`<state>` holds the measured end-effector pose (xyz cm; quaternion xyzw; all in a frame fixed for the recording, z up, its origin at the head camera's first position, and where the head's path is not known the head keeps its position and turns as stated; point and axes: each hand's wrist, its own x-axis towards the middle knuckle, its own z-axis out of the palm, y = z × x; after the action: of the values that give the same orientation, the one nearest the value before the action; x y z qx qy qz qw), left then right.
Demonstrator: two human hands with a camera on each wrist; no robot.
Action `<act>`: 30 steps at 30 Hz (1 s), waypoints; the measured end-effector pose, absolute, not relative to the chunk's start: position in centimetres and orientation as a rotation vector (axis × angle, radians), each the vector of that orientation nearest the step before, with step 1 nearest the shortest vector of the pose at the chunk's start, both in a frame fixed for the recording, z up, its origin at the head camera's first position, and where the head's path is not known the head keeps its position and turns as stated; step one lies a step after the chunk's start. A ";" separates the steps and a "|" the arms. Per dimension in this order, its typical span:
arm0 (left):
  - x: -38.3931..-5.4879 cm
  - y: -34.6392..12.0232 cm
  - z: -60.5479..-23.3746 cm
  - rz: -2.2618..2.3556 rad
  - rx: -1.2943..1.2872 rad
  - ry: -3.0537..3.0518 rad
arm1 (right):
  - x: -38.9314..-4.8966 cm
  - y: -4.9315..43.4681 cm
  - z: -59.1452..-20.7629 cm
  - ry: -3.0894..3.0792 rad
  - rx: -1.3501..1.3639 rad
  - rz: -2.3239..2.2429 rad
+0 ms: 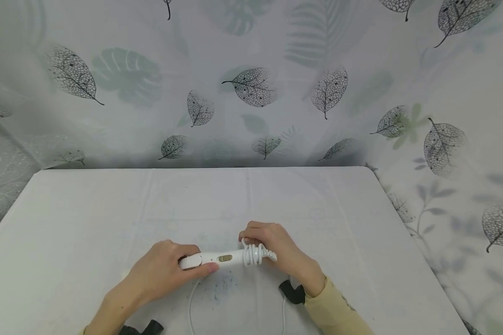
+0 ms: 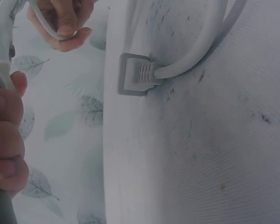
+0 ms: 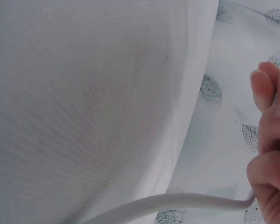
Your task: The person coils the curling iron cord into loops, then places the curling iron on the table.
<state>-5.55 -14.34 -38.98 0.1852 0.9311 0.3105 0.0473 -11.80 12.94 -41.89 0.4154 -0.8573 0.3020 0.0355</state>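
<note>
A white hair iron [image 1: 207, 258] with a gold-coloured button panel lies crosswise above the table. My left hand [image 1: 163, 267] grips its left end, thumb along the near side. White cord [image 1: 252, 255] is wound in several loops around the right end. Beside those loops my right hand [image 1: 272, 242] pinches a stretch of cord; in the right wrist view its fingers [image 3: 270, 172] are curled, with cord [image 3: 177, 201] running out below. The left wrist view shows the white plug [image 2: 139, 76], with a ridged neck, against the white tablecloth.
A white cloth covers the table [image 1: 88, 214], with small dark stains [image 1: 222, 286] near the front. Leaf-patterned curtains [image 1: 251, 125] hang behind and to the right. Black wrist straps [image 1: 292, 292] show at both wrists. Cord trails toward the front edge.
</note>
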 end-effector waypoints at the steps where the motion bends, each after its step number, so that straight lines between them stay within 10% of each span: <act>1: -5.5 -14.3 -39.0 0.936 0.570 2.840 | -11.8 12.9 -41.9 -2.634 1.258 0.912; 30: -5.7 -14.3 -40.1 0.767 0.496 2.806 | -11.7 13.0 -40.8 -2.433 1.083 0.742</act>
<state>-5.69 -14.31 -40.10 0.1674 0.9465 0.2587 0.0954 -11.73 13.02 -40.82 0.3847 -0.8645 0.2636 0.1876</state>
